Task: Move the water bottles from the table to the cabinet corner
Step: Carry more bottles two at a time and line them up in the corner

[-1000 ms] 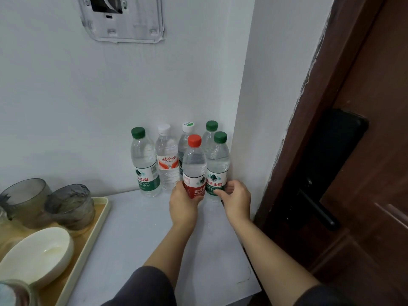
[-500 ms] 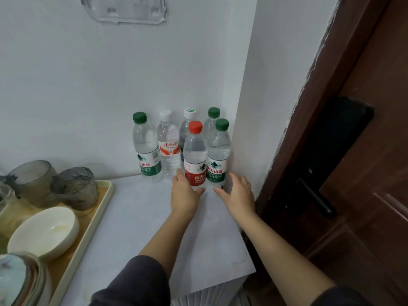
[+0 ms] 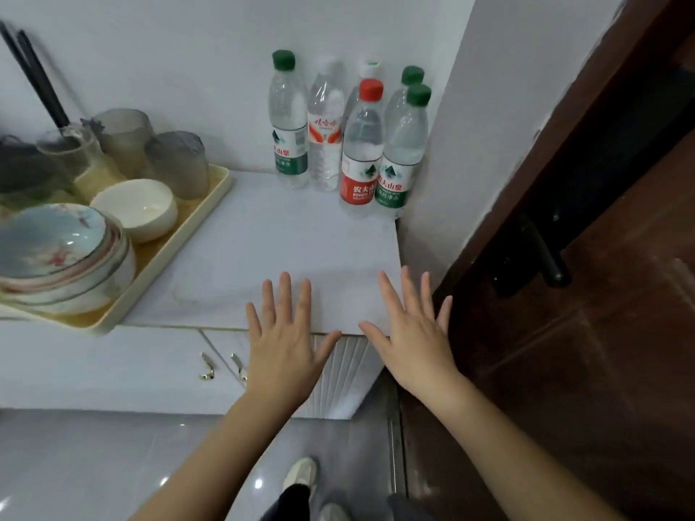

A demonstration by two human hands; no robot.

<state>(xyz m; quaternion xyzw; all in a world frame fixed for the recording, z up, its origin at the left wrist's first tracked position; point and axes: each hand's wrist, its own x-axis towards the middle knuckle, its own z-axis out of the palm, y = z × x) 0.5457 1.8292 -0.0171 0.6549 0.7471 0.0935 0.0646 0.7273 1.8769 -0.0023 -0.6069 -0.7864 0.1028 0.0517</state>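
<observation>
Bottles stand upright in a tight cluster at the far right corner of the white cabinet top [image 3: 263, 257], against the walls: a red-capped bottle [image 3: 361, 144] and a green-capped bottle [image 3: 404, 148] in front, four more behind (one partly hidden). Both hands hover over the near edge, well apart from them; the left hand [image 3: 282, 347] and the right hand [image 3: 415, 340] are empty, fingers spread. A tray [image 3: 180, 238] of bowls and cups sits to the left.

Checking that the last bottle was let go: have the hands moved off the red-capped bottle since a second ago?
Yes. Both the left hand and right hand pulled back from the red-capped bottle to the cabinet top front edge, open and empty.
</observation>
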